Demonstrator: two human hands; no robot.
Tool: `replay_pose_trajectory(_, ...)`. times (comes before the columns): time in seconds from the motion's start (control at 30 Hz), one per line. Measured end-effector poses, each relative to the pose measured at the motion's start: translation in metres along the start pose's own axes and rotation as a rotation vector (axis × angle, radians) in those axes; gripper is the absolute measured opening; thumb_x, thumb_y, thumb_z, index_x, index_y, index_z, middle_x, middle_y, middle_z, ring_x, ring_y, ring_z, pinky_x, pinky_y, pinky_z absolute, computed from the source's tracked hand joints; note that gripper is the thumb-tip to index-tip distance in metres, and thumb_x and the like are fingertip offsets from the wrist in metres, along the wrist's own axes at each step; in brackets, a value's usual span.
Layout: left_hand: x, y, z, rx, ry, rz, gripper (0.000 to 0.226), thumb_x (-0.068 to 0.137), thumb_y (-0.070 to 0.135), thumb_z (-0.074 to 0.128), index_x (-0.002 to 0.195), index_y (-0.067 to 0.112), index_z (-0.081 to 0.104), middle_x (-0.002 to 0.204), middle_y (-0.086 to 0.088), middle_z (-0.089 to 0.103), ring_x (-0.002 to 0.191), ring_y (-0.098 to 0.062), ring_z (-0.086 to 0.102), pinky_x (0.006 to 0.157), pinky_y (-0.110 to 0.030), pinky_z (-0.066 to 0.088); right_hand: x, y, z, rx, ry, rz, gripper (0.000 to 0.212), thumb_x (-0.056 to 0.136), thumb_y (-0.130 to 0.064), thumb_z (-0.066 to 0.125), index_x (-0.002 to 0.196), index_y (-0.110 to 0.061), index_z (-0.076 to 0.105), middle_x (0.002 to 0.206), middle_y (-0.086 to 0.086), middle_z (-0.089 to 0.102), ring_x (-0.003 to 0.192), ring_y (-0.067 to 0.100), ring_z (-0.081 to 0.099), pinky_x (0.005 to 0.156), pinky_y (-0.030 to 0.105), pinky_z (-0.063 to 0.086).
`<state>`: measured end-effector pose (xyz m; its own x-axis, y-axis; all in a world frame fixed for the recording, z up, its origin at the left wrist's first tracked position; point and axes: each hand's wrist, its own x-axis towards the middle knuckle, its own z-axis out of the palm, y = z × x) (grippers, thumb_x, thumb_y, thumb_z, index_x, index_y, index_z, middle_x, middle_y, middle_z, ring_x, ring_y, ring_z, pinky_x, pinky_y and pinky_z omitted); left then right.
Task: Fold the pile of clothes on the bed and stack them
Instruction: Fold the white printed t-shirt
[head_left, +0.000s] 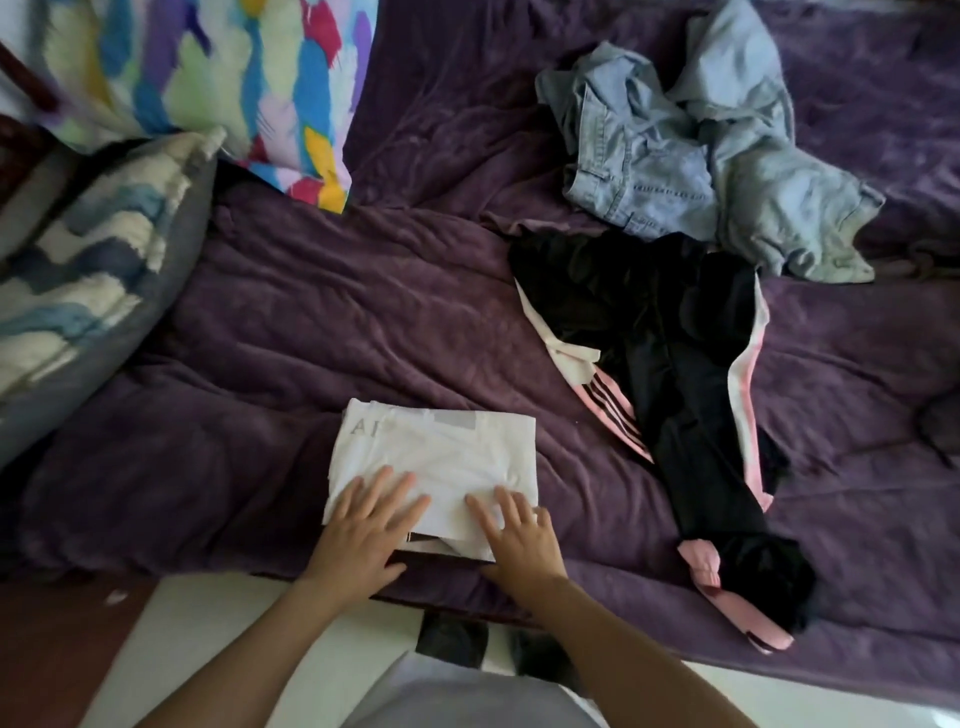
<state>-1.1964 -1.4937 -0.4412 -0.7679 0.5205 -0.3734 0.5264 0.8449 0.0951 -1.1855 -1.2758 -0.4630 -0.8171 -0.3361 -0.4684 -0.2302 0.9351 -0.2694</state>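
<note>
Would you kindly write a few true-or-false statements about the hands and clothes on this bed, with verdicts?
1. The left hand and the right hand rest flat on the folded white garment. True.
2. The black trousers are folded. False: they lie spread out and unfolded, to the right of the white garment.
3. The denim garment lies crumpled beyond the black trousers. True.
4. The denim garment is stacked on the white garment. False: the two lie well apart on the purple blanket.
</note>
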Motion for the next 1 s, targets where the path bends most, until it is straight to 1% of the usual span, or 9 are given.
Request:
replay_pose_trajectory(0.27,0.014,-0.014,-0.01,-0.05,-0.02,0.039,0.104,0.027,0.061,0.083,0.12,0.029,0.047,0.125,-0.001,0.059,0.119,-0.026,0.04,0.096,-0.045,0.036,0.016,0.023,-0.022,-0.058,0.031,-0.086,0.11,0.009,-0.043,0.088,0.11,-0.026,0.047,0.083,-0.002,0.066,0.065,0.016,0.064,0.05,0.022,0.049)
replay_pose_trajectory(0.4,0.018,0.001,-0.016,-0.056,-0.01,-0.07,0.106,0.026,0.035,0.088,0.122,0.024,0.046,0.122,-0.007,0.056,0.113,-0.03,0.045,0.082,-0.052,0.05,0.02,0.021,-0.042,-0.082,0.122,-0.141,0.051,0.022,-0.024,0.085,0.069,-0.026,0.067,0.058,-0.009,0.056,0.045,0.012,0.054,0.033,0.013,0.031)
replay_pose_trajectory(0.5,0.025,0.009,-0.018,-0.104,-0.018,-0.128,0.101,0.032,0.018,0.088,0.124,0.022,0.046,0.113,-0.015,0.06,0.105,-0.034,0.053,0.079,-0.051,0.05,0.011,0.028,-0.065,-0.084,0.322,-0.192,0.02,0.044,-0.02,0.067,0.063,-0.026,0.07,0.057,-0.009,0.057,0.048,0.012,0.056,0.034,0.013,0.036)
replay_pose_trajectory(0.63,0.044,0.015,-0.038,-0.094,0.146,0.001,0.05,0.062,0.011,0.055,0.111,0.021,0.046,0.088,-0.003,0.07,0.076,-0.023,0.07,0.064,-0.036,0.054,-0.008,0.046,-0.08,-0.075,0.308,-0.145,0.046,0.019,-0.035,0.086,0.062,-0.028,0.07,0.057,-0.011,0.056,0.049,0.008,0.056,0.034,0.012,0.035)
replay_pose_trajectory(0.7,0.06,0.016,-0.053,-0.152,0.051,0.037,0.067,0.041,0.005,0.075,0.1,0.023,0.049,0.073,0.005,0.069,0.061,-0.014,0.068,0.049,-0.023,0.05,-0.018,0.057,-0.076,-0.015,0.348,-0.06,0.055,0.017,-0.041,0.085,0.068,-0.03,0.068,0.057,-0.012,0.056,0.048,0.006,0.056,0.036,0.012,0.035)
replay_pose_trajectory(0.77,0.072,0.024,-0.081,-0.163,0.043,0.036,0.08,0.023,0.002,0.081,0.093,0.027,0.052,0.065,0.009,0.067,0.054,-0.011,0.065,0.034,-0.015,0.034,-0.034,0.063,-0.068,0.064,0.437,-0.041,0.064,0.037,-0.046,0.083,0.094,-0.03,0.059,0.067,-0.012,0.06,0.056,0.008,0.059,0.043,0.013,0.041)
replay_pose_trajectory(0.83,0.081,0.039,-0.116,-0.232,0.053,0.098,0.055,0.057,0.004,0.07,0.104,0.029,0.053,0.074,0.004,0.068,0.065,-0.016,0.067,0.045,-0.017,0.033,-0.052,0.063,-0.058,0.015,0.537,-0.01,0.063,0.064,-0.059,0.061,0.115,-0.025,0.048,0.09,-0.008,0.066,0.074,0.011,0.063,0.057,0.016,0.051)
replay_pose_trajectory(0.9,0.098,0.06,-0.143,-0.242,0.015,0.067,0.041,0.085,0.011,0.048,0.119,0.033,0.051,0.091,0.001,0.067,0.081,-0.017,0.063,0.064,-0.023,0.044,-0.058,0.055,-0.05,-0.113,0.565,0.074,0.085,0.062,-0.076,0.041,0.126,-0.019,0.044,0.11,0.001,0.066,0.093,0.017,0.065,0.07,0.024,0.054)
replay_pose_trajectory(1.0,0.129,0.095,-0.173,-0.172,-0.065,0.113,0.034,0.084,0.018,0.05,0.116,0.029,0.055,0.111,-0.002,0.065,0.104,-0.024,0.059,0.075,-0.028,0.041,-0.056,0.046,-0.059,0.02,0.492,0.354,0.102,0.045,-0.077,0.055,0.126,-0.015,0.043,0.109,0.002,0.067,0.091,0.017,0.068,0.066,0.026,0.054)
